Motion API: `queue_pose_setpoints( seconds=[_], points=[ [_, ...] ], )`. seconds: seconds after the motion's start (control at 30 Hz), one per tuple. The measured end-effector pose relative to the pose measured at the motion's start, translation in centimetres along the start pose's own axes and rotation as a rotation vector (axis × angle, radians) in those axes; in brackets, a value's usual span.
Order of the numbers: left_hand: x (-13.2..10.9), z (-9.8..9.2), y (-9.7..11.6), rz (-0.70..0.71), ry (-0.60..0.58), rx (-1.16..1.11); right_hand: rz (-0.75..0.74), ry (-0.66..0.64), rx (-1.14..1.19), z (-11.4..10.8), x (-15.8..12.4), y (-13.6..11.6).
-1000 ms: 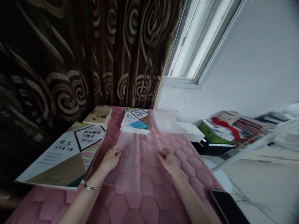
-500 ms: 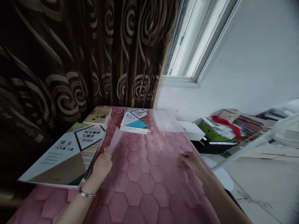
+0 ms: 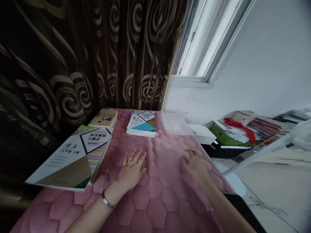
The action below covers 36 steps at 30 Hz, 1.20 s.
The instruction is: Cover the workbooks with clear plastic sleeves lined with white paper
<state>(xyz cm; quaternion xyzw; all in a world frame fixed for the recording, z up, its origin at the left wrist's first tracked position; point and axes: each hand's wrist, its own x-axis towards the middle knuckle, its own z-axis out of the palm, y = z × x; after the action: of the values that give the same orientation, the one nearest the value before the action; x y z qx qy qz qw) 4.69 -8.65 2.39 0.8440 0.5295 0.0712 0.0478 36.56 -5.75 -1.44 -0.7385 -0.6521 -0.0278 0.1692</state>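
My left hand (image 3: 132, 169) lies palm down with its fingers spread, on or just over a clear plastic sheet (image 3: 153, 174) that is hard to make out against the pink cloth. To the right, my right hand (image 3: 196, 165) is smeared by motion over the sheet's right part, so its grip does not show. A stack of workbooks (image 3: 65, 161) sits left of my left hand. Beyond the hands is a smaller pile of workbooks (image 3: 142, 123) with a blue and white cover. Some translucent sheets (image 3: 173, 122) lie to the right of that pile.
A tan book (image 3: 103, 117) lies behind the left stack, by the dark curtain (image 3: 116, 64). The table has a pink hexagon-patterned cover (image 3: 138, 216). Off its right edge are a white box (image 3: 204, 133), a green bag (image 3: 221, 132) and a slanting white pole (image 3: 262, 155).
My left hand has let go of the sheet's left edge, moved right and spread flat. The raised sheet edge has gone down. My right hand has shifted slightly and is blurred.
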Motion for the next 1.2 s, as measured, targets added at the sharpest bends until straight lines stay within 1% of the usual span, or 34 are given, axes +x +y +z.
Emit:
queue_pose_setpoints(
  seconds=[0.03, 0.07, 0.13, 0.17, 0.23, 0.27, 0.43, 0.53, 0.63, 0.73, 0.8, 0.87, 0.9, 0.97, 1.07, 1.13, 1.2],
  points=[
    [0.1, 0.2, 0.4, 0.061, -0.038, -0.038, -0.067, -0.007, 0.009, -0.3, -0.3, -1.3],
    [0.2, 0.5, 0.6, 0.087, -0.078, -0.063, -0.126, -0.026, 0.011, -0.4, -0.6, -2.4],
    [0.1, 1.2, 0.6, 0.052, -0.159, -0.082, -0.2, -0.106, -0.012, -0.2, -1.2, -4.0],
    [-0.1, 1.6, 0.4, 0.016, -0.189, -0.079, -0.207, -0.156, -0.029, 0.2, -1.4, -4.3],
    [-0.5, 2.2, -0.1, -0.044, -0.213, -0.061, -0.2, -0.241, -0.055, 1.1, -1.8, -4.3],
    [-0.7, 2.4, -0.3, -0.06, -0.212, -0.052, -0.2, -0.262, -0.061, 1.5, -1.9, -4.0],
    [-1.2, 2.2, -0.6, -0.079, -0.232, -0.048, -0.21, -0.249, -0.086, 3.1, -2.2, -2.9],
    [-1.2, 2.3, -0.7, -0.07, -0.224, -0.057, -0.219, -0.22, -0.086, 3.2, -2.4, -2.8],
    [-1.2, 2.8, -1.0, -0.05, -0.199, -0.065, -0.198, -0.214, -0.074, 2.3, -2.1, -3.4],
    [-1.3, 3.3, -1.3, -0.03, -0.185, -0.072, -0.166, -0.258, -0.047, 0.5, -0.1, -5.1],
    [-1.3, 3.5, -1.4, -0.028, -0.181, -0.077, -0.215, -0.265, -0.02, -0.7, 2.2, -7.0],
    [-1.2, 3.5, -1.4, -0.032, -0.181, -0.083, -0.308, -0.207, 0.002, -1.2, 5.1, -9.2],
    [-1.2, 3.5, -1.4, -0.033, -0.179, -0.087, -0.324, -0.176, 0.009, -1.2, 6.6, -10.4],
    [-1.1, 3.4, -1.3, -0.027, -0.177, -0.101, -0.316, -0.143, 0.007, -0.4, 9.5, -12.7],
    [-1.0, 3.5, -1.3, -0.027, -0.191, -0.124, -0.345, -0.138, -0.012, 1.9, 13.0, -15.5],
    [-1.0, 3.7, -1.3, -0.027, -0.194, -0.14, -0.368, -0.138, -0.041, 3.3, 14.6, -16.7],
    [-1.0, 4.0, -1.4, -0.016, -0.176, -0.151, -0.368, -0.144, -0.081, 4.5, 15.5, -17.3]
  ],
)
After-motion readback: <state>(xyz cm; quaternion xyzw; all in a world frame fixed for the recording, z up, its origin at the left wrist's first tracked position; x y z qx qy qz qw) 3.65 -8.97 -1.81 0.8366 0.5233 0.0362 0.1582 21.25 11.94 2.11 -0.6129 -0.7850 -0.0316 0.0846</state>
